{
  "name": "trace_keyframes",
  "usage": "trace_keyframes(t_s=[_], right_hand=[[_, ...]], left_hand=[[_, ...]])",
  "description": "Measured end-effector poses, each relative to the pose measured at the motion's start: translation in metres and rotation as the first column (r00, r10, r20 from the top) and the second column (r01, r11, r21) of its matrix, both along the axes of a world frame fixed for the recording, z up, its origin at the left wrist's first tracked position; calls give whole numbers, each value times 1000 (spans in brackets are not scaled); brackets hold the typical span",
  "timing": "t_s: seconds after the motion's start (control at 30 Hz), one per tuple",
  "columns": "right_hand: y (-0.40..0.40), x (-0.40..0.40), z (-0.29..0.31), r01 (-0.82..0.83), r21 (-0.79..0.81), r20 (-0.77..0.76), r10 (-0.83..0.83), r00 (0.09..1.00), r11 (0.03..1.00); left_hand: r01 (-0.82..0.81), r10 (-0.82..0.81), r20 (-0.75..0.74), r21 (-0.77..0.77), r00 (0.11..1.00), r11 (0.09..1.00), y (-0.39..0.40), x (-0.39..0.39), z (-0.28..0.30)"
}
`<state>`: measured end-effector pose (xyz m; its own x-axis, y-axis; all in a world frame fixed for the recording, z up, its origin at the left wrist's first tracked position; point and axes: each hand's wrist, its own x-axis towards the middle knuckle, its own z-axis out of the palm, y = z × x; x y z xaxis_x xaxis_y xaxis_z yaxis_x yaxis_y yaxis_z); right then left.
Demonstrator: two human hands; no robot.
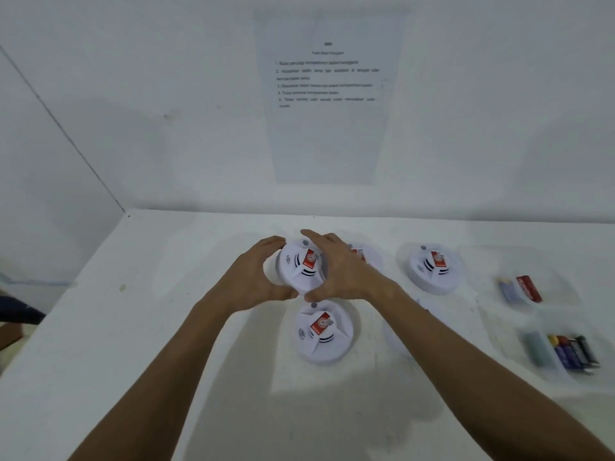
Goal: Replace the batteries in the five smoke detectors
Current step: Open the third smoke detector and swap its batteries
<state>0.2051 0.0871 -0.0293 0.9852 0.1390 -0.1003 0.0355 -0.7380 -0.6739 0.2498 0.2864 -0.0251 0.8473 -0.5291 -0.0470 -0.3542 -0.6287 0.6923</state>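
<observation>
A white round smoke detector (301, 268) with a red sticker sits between my two hands on the white table (159, 327). My left hand (253, 277) curls round its left rim. My right hand (336, 269) curls round its right rim from above. A second detector (324, 332) lies just in front of it. A third detector (432, 267) lies to the right. Another detector (361, 254) is mostly hidden behind my right hand, and a further white one (396, 337) is hidden under my right forearm.
Two clear trays stand at the right: the far tray (552, 261) holds a red and a blue battery (520, 289), the near tray (506, 341) holds several batteries (570, 354). A printed instruction sheet (327, 94) hangs on the wall behind.
</observation>
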Motion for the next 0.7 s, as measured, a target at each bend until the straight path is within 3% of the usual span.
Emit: trace_keyframes(t_s=[0.07, 0.2, 0.37, 0.5, 0.6, 0.7], right_hand=[[-17, -21, 14, -23, -4, 37, 23, 999, 1000], [-59, -70, 41, -3, 74, 111, -6, 994, 997], [-117, -131, 60, 85, 435, 107, -145, 984, 896], [-153, -177, 62, 38, 643, 95, -129, 987, 765], [-175, -201, 59, 20, 694, 81, -106, 991, 719], [-199, -216, 56, 34, 648, 84, -116, 990, 761]], left_hand=[[44, -41, 60, -63, 997, 997, -11, -19, 16], [101, -95, 40, -162, 995, 982, -49, -59, 42], [98, -120, -54, -309, 991, 946, -99, -111, 63], [199, -262, -153, -339, 953, 920, -144, -140, 76], [191, -295, -233, -384, 927, 903, -172, -156, 81], [183, -269, -211, -355, 940, 917, -193, -166, 80]])
